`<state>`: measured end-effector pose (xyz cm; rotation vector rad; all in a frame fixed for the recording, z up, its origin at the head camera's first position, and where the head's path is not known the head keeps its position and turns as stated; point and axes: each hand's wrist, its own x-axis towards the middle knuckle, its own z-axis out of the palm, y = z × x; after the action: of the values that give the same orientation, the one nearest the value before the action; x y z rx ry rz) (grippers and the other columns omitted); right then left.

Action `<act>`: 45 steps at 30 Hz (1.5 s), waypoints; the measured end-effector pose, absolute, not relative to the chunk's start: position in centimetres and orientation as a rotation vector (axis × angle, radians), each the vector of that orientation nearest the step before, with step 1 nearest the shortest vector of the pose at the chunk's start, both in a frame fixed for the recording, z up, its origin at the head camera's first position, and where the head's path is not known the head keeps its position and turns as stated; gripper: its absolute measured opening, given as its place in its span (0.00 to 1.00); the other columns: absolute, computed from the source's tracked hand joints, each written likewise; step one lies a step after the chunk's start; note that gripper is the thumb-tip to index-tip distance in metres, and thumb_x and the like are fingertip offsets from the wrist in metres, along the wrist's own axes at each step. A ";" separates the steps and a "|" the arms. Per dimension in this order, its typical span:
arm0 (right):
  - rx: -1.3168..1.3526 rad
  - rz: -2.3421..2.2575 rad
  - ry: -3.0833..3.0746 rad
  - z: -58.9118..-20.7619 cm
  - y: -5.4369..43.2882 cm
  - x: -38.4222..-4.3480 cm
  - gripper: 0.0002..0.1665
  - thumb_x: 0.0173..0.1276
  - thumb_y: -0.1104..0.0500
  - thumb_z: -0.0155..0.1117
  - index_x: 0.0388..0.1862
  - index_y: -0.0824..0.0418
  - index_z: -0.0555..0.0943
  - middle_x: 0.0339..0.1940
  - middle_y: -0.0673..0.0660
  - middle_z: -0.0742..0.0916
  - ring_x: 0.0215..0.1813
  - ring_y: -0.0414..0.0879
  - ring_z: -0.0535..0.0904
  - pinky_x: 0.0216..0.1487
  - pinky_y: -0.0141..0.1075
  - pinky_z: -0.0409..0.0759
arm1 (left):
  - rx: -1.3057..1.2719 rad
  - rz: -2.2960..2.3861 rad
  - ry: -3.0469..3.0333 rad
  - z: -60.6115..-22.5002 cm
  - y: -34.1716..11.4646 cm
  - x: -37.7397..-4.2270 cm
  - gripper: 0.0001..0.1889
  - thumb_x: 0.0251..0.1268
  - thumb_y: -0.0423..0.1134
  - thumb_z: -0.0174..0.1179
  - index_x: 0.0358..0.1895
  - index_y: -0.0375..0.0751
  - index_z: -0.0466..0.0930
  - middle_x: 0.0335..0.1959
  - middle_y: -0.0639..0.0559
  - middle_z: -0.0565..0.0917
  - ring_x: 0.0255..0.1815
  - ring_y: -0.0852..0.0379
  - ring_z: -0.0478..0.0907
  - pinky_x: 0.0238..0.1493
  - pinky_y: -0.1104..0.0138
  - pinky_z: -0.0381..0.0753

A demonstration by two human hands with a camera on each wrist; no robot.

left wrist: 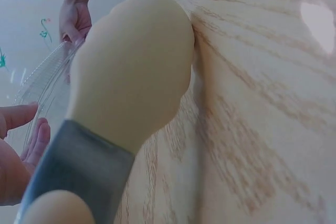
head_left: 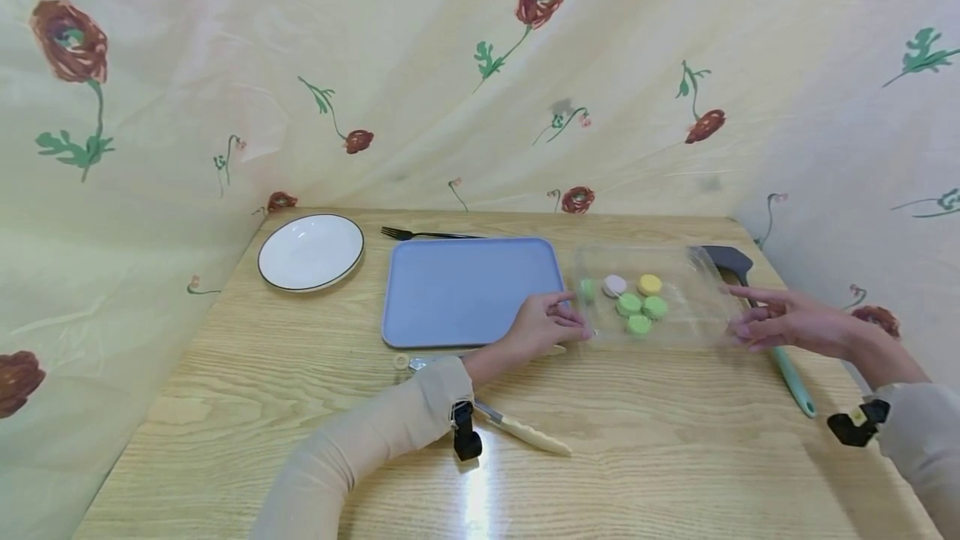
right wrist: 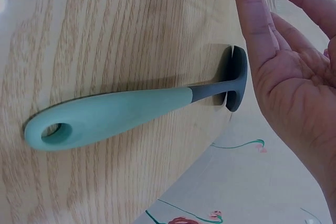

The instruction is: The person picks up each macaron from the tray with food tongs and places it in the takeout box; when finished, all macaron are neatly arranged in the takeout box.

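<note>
A clear plastic box with several macarons in green, lilac and yellow is at the right of the table. My left hand holds its left side between thumb and fingers, beside the blue tray. At the opposite side my right hand grips the box's edge, passing over the spatula. Tongs with cream tips lie under my left forearm, which hides part of them. Those tips fill much of the left wrist view. I cannot tell whether the box touches the table.
A white plate with a dark rim stands at the back left. Behind the tray lies a black fork, its handle end hidden. The spatula's green handle points toward the front right. Flowered cloth hangs behind the table.
</note>
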<state>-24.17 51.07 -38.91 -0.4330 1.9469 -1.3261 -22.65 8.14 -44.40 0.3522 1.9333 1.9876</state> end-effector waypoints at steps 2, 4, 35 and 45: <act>-0.444 -1.339 1.925 -39.0 51.1 -24.2 0.44 0.80 0.72 0.45 0.78 0.27 0.59 0.59 0.53 0.86 0.59 0.46 0.86 0.56 0.42 0.85 | 0.352 1.980 1.939 -44.4 8.1 -22.6 0.37 0.58 0.27 0.73 0.73 0.34 0.70 0.43 0.40 0.90 0.38 0.60 0.88 0.37 0.72 0.84; -0.449 -1.349 1.915 -39.0 51.1 -24.2 0.44 0.80 0.73 0.45 0.77 0.27 0.60 0.59 0.53 0.86 0.59 0.47 0.86 0.56 0.42 0.85 | 0.344 1.980 1.933 -44.4 8.1 -22.5 0.37 0.58 0.28 0.73 0.73 0.35 0.70 0.42 0.40 0.90 0.37 0.61 0.88 0.37 0.72 0.84; -0.541 -1.465 1.903 -39.8 51.0 -24.1 0.42 0.80 0.74 0.42 0.82 0.37 0.57 0.53 0.56 0.87 0.56 0.49 0.87 0.55 0.40 0.85 | 0.193 2.108 1.658 -44.6 8.5 -23.1 0.36 0.60 0.22 0.69 0.72 0.39 0.66 0.35 0.48 0.84 0.35 0.48 0.91 0.44 0.56 0.89; -0.534 -1.437 1.930 -39.9 51.0 -24.1 0.42 0.80 0.74 0.43 0.82 0.36 0.57 0.51 0.55 0.87 0.54 0.49 0.87 0.54 0.41 0.86 | 0.128 2.113 1.699 -44.3 9.2 -22.9 0.35 0.57 0.22 0.70 0.68 0.41 0.68 0.31 0.50 0.82 0.23 0.60 0.85 0.27 0.67 0.84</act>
<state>-24.13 51.03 -39.88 -0.5344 1.9301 -1.4367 -22.93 9.15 -44.28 0.1279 1.6991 2.1130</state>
